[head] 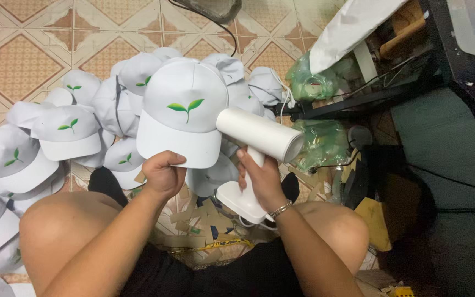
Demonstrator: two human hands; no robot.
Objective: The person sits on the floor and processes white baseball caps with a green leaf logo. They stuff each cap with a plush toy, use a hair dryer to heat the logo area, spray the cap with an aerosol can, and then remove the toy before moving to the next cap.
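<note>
Head view: left hand (163, 173) grips white leaf-logo fabric cap (181, 113) by brim; right hand (262, 179) clasps white handheld steamer (257, 146). Keep nozzle just beside crown, cap steady.

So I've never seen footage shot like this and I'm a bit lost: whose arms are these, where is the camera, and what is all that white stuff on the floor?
The camera sits on the person's head and looks down, so the arms and bare knees are the person's own. There is one view only. The left hand grips the brim of a white cap with a green leaf emblem, holding it up. The right hand holds the handle of a white handheld appliance, shaped like a garment steamer or dryer, its barrel lying close to the cap's side. On the tiled floor lies a pile of similar caps. Cardboard scraps lie between the knees, and green plastic bags sit to the right.
</note>
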